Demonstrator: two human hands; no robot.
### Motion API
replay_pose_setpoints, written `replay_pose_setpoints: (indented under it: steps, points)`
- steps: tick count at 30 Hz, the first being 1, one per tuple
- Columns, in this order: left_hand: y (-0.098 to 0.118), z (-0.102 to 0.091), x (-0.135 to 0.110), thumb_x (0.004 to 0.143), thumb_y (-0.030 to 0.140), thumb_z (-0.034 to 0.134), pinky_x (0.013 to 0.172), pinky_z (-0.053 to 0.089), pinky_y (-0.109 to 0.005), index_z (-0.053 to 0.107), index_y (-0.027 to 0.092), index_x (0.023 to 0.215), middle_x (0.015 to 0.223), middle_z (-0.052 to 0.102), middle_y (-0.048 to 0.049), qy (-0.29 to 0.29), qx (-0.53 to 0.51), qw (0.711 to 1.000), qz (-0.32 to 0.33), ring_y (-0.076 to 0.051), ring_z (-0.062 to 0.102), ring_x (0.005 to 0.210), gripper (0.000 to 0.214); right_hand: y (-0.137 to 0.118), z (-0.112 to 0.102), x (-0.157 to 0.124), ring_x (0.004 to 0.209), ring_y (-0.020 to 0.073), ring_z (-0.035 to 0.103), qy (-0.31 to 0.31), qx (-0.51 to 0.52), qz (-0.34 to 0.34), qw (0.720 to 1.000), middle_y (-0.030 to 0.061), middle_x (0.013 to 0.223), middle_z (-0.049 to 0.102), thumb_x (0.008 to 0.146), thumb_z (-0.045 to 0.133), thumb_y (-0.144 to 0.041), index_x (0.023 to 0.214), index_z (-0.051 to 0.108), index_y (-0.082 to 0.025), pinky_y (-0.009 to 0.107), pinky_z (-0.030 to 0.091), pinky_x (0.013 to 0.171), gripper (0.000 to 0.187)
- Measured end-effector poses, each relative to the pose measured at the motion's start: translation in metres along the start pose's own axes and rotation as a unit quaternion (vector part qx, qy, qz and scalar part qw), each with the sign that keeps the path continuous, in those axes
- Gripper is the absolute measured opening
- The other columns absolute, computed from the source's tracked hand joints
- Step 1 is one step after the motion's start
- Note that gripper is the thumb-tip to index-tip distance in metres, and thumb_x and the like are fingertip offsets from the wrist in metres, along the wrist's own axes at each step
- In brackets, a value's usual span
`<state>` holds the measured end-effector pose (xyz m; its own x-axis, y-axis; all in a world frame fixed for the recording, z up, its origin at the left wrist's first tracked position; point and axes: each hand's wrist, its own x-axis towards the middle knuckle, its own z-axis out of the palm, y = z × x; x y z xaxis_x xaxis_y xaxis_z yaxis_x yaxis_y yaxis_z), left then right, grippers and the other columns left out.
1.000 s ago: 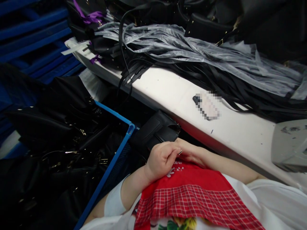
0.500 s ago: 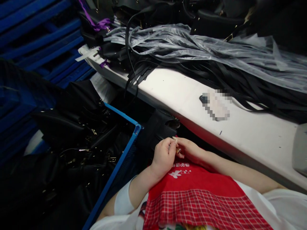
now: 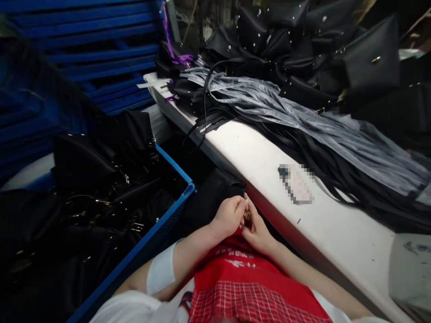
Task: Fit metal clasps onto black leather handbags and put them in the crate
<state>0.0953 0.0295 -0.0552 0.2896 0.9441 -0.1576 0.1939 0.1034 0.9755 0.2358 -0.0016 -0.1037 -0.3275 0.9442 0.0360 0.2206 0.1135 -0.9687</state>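
Note:
My left hand (image 3: 229, 216) is closed, its thumb and fingers pressed together in front of my red apron (image 3: 269, 282). Against it, fingertips meeting, is my right hand (image 3: 258, 231), curled closed. A small gold metal fitting (image 3: 247, 216) shows between the two hands, and both sets of fingers grip around it. Its far end is hidden by the fingers. Just beyond my hands lies a black leather bag (image 3: 215, 193), dark and partly covered; whether the fitting is joined to it I cannot tell.
On my left stands a blue crate (image 3: 168, 215) holding black bags (image 3: 84, 157) with gold hardware. A white table (image 3: 259, 152) runs along my right, bearing black straps (image 3: 303, 152), plastic-wrapped strips (image 3: 286, 107), a blurred-out object (image 3: 298, 186) and more bags. Blue pallets (image 3: 111, 58) are stacked behind.
The view has tilted up and shifted, showing more bags at the back. My right hand has turned, its thumb and fingers now around the gold fitting; the left stays closed beside it.

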Motion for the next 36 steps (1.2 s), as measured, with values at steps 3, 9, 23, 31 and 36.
replay_pose_setpoints:
  steps: [3, 9, 23, 31, 36]
  points:
    - [0.003, 0.003, 0.009, 0.095, 0.036, 0.041, 0.045, 0.039, -0.022, 0.052, 0.019, 0.07, 0.046, 0.05, 0.0046, 0.0, -0.015, 1.0, 0.005, -0.011, 0.048, 0.039, 0.032, 0.001, 0.003, 0.005, 0.09, 0.0231, 0.065, 0.033, -0.056, -0.009, 0.998, 0.0133, 0.112, 0.064, 0.081, 0.055, -0.019, 0.149, 0.017, -0.016, 0.039, 0.052, 0.087, 0.078]
    - [0.009, 0.001, 0.025, 0.095, 0.031, 0.043, 0.056, 0.042, -0.025, 0.055, 0.019, 0.063, 0.055, 0.057, 0.001, 0.003, 0.097, 0.992, 0.077, -0.013, 0.054, 0.052, 0.036, 0.003, 0.008, 0.02, 0.086, 0.0236, 0.066, 0.073, -0.069, -0.049, 0.994, 0.0124, 0.1, 0.069, 0.088, 0.049, -0.023, 0.106, 0.059, -0.016, 0.034, 0.054, 0.075, 0.022]
    - [0.094, -0.082, 0.056, 0.096, 0.043, 0.042, 0.055, 0.041, -0.024, 0.052, 0.02, 0.065, 0.046, 0.054, 0.0025, 0.15, 0.108, 0.967, 0.177, -0.013, 0.052, 0.047, 0.04, -0.104, -0.04, 0.154, 0.068, 0.0189, 0.05, -0.118, 0.053, -0.132, 0.983, 0.0017, 0.064, 0.056, 0.073, 0.047, -0.025, 0.061, 0.061, -0.019, 0.032, 0.042, 0.071, 0.019]
    - [0.024, -0.092, 0.034, 0.095, 0.05, 0.039, 0.054, 0.043, -0.022, 0.049, 0.019, 0.068, 0.04, 0.054, 0.0028, 0.104, 0.0, 0.994, 0.013, -0.012, 0.051, 0.039, 0.042, -0.061, 0.01, 0.141, 0.06, 0.0167, 0.049, -0.288, 0.172, -0.058, 0.94, 0.0019, 0.061, 0.053, 0.085, 0.048, -0.053, 0.059, 0.059, -0.017, 0.032, 0.043, 0.067, 0.046]
    - [-0.012, -0.078, -0.001, 0.096, 0.048, 0.041, 0.052, 0.04, -0.021, 0.048, 0.019, 0.07, 0.037, 0.051, 0.0043, 0.101, -0.013, 0.994, -0.038, -0.01, 0.046, 0.037, 0.039, -0.023, 0.048, 0.085, 0.065, 0.0164, 0.052, -0.206, 0.247, 0.069, 0.944, 0.0021, 0.068, 0.055, 0.096, 0.027, -0.064, 0.069, 0.056, -0.018, 0.03, 0.046, 0.07, 0.061]
